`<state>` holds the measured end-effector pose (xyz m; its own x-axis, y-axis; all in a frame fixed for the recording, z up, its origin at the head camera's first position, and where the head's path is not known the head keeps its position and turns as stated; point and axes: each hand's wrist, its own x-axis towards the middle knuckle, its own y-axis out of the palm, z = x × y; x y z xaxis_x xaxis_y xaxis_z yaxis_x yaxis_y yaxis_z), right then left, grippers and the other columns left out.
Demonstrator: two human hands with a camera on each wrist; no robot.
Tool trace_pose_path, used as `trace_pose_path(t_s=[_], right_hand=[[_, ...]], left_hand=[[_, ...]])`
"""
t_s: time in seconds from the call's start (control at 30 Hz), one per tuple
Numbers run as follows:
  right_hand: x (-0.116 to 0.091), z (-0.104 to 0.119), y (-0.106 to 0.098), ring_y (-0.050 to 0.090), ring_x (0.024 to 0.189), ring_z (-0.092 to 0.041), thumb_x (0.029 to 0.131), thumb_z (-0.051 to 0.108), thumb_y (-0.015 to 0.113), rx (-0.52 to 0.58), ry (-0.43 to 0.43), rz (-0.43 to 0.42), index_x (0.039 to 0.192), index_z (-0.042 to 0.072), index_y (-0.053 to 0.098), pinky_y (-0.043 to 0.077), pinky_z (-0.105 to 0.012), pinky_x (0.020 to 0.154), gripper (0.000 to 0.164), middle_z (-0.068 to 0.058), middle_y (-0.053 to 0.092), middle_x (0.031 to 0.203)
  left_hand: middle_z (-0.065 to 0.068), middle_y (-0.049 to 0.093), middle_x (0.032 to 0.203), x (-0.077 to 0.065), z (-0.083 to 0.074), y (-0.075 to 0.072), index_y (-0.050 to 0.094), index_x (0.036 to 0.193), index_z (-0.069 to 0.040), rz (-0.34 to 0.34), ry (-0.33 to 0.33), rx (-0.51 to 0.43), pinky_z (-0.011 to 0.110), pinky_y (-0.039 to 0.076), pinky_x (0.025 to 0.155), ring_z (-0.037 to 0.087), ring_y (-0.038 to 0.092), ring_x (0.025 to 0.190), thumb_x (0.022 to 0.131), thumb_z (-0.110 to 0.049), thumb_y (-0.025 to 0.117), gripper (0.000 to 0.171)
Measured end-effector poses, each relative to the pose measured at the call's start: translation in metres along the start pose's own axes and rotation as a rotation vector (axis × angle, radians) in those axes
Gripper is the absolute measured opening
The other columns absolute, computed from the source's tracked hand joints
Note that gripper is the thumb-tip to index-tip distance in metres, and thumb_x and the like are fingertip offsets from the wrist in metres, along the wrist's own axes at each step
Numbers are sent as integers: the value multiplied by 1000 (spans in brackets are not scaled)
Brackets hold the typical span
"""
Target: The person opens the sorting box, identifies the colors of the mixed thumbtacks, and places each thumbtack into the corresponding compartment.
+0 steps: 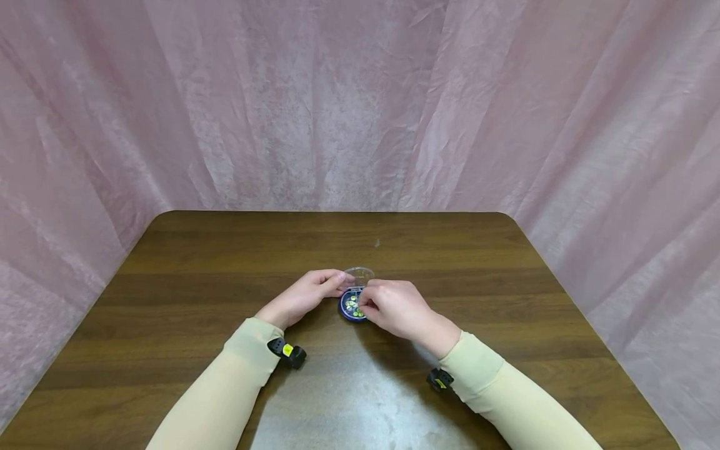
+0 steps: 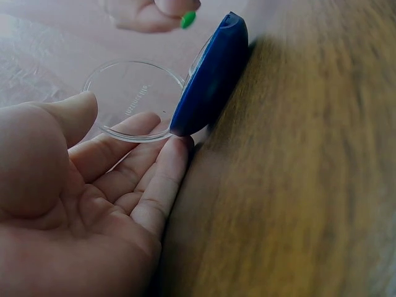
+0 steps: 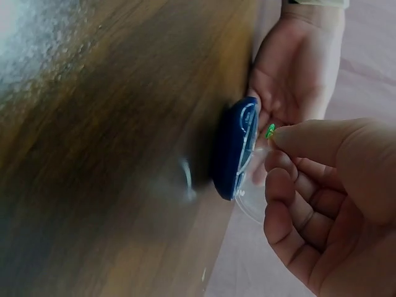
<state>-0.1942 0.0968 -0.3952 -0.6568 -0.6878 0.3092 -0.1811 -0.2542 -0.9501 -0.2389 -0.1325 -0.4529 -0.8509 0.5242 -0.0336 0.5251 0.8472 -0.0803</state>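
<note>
A round blue case [image 1: 351,314] lies on the table with its clear lid [image 2: 133,102] tipped open at the far side. Several small yellow-green pieces [image 1: 352,304] lie inside. My left hand [image 1: 308,294] is at the case's left, palm turned up, its fingers extended beneath the lid and close to the case's edge; the thumb stands apart. Above the case, my right hand [image 1: 396,306] pinches a small green disc-like piece [image 3: 270,131] between thumb and forefinger; its exact kind is too small to tell. That hand covers the case's right side in the head view.
The brown wooden table [image 1: 225,250] extends around both hands, with a pale glare [image 1: 349,400] near its front. A pink curtain [image 1: 337,112] hangs behind the far edge. Each forearm wears a black wrist camera [image 1: 289,352].
</note>
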Motion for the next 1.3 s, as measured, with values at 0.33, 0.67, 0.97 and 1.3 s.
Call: trace_pose_path(t_s=[0.33,0.67,0.97,1.3], right_hand=[[2,1,10,48,62,-4,86,21,68,-73,-2,49,74,29,68,45,-29,54,14,14,54,75],[-6,-11,3,54,68,-1,87,24,73,1,31,1,85,27,72,47,-25,58,4,15,58,82],[-11,-33,-8,56,117,-17,72,48,85,146,244,55,146,19,49,52,-40,87,87,1,57,130],[-8,-33,9,40,139,-22,73,50,85,212,231,203,160,19,26,41,-40,106,109,-4,41,154]], left_hand=[[14,58,138,1,2,1,59,136,-1,-6,10,12,34,45,103,24,54,128,106,-37,47,49],[11,58,138,1,-4,1,58,138,-3,-20,-23,24,33,44,104,23,55,127,105,-39,48,49],[7,43,151,-15,-35,9,36,156,-15,-125,5,524,42,42,105,25,48,133,93,-45,68,76],[14,38,156,-29,-44,27,34,155,-2,-178,120,1062,46,27,116,35,33,144,78,-43,83,100]])
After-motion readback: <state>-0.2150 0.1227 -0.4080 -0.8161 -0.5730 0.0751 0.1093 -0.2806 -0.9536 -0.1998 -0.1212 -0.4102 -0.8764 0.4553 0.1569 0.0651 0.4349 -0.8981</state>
